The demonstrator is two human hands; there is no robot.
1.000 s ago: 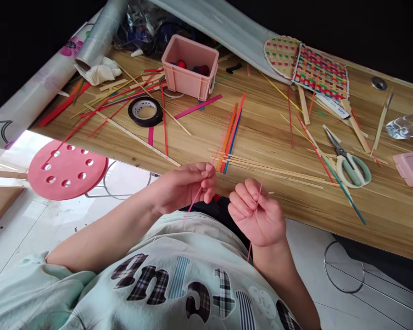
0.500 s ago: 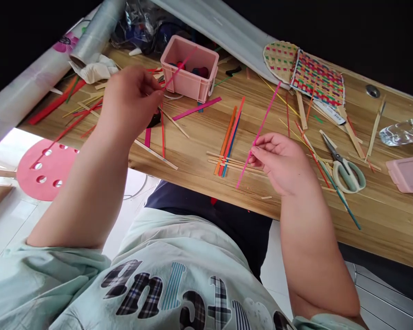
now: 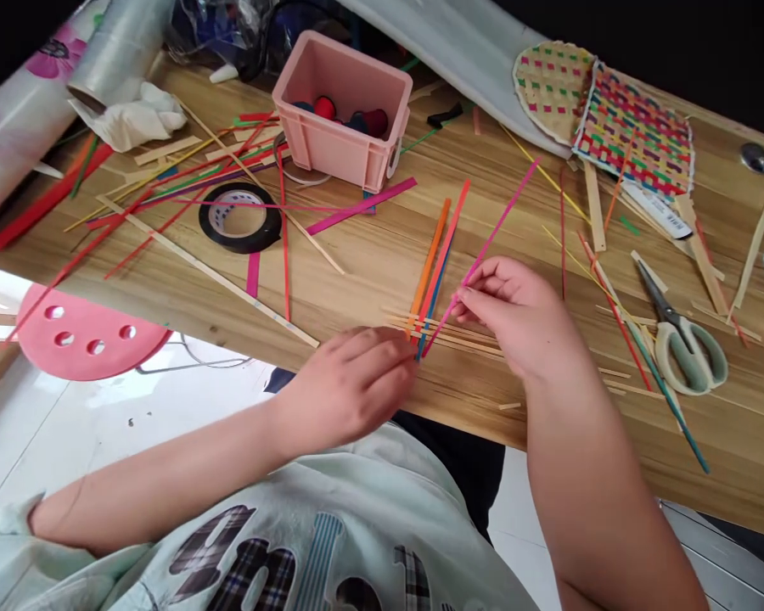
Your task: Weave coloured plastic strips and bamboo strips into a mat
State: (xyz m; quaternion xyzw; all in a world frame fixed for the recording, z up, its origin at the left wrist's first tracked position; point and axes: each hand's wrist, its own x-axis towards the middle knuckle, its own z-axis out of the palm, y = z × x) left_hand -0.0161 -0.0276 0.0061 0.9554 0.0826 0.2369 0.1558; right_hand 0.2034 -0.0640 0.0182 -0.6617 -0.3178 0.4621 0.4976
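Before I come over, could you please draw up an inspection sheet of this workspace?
Surface: wooden table, littered
Work pieces: orange strip, red strip and blue strip cross pale strips; pink strip held slantwise
Clutter: black tape, scissors, pink bin, woven panel
Hands: right hand pinches the pink strip; left hand near the pale strips, contact unclear
Cables: nothing clearly seen
Surroundings: pink stool, white floor

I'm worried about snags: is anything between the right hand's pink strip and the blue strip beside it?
Low down, pale strips cross the gap between pink strip and blue strip; higher up, nothing visible stands there.
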